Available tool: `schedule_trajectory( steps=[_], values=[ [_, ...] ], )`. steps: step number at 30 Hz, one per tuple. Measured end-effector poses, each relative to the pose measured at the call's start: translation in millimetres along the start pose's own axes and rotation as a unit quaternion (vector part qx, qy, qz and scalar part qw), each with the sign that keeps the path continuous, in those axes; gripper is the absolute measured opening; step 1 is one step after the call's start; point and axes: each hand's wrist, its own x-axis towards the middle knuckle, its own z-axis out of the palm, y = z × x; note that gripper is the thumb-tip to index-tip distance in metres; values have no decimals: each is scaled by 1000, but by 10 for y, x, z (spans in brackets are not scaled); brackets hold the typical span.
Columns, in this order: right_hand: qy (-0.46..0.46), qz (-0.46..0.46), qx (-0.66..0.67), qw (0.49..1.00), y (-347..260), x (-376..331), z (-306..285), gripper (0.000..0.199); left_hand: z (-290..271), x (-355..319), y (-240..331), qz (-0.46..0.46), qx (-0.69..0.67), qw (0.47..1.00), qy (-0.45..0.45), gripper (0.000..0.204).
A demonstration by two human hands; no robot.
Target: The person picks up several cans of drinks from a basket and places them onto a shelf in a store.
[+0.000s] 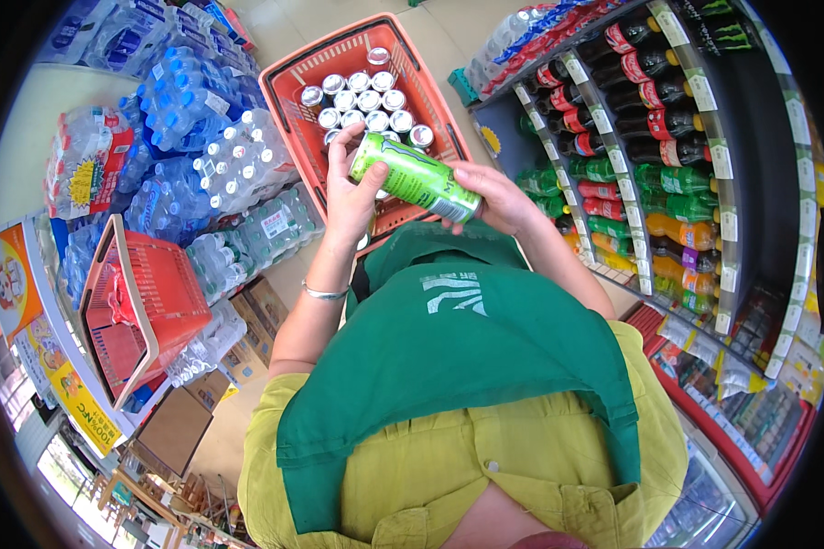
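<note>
A bright green drinks can (417, 178) lies tilted between my two hands, in front of my green apron. My left hand (350, 183) is closed round its left end, thumb on the near side and fingers behind. At the other end, my right hand (496, 198) grips the can with thumb and fingers. Just beyond them stands an orange-red shopping basket (278, 102). Inside it are several upright cans (357, 82) with pale silver lids, grouped close together. My hands and the green can hide part of the basket's near side.
Shrink-wrapped packs of bottled water (188, 101) are stacked on the left. A second red basket (160, 288) sits nearer on that side, by cardboard boxes (256, 316). Along the right runs a shelf of soft-drink bottles (655, 123) with price strips.
</note>
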Motion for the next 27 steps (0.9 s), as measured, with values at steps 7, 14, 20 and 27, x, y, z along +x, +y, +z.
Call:
schedule_trajectory(
  steps=[7, 14, 20, 27],
  values=[
    [-38, -28, 148, 988, 175, 27, -5, 42, 168, 74, -227, -44, -149, 987, -41, 56],
    [-32, -38, 150, 987, 275, -96, 63, 40, 478, 60, -189, -161, -182, 969, -45, 48],
    [75, -87, 134, 984, 335, -146, -18, 53, 724, 79, -367, -189, -111, 969, -112, 44],
    [173, -201, 120, 957, 64, -670, -139, 63, 1257, 42, -548, -153, 90, 968, -176, 52]
  ],
)
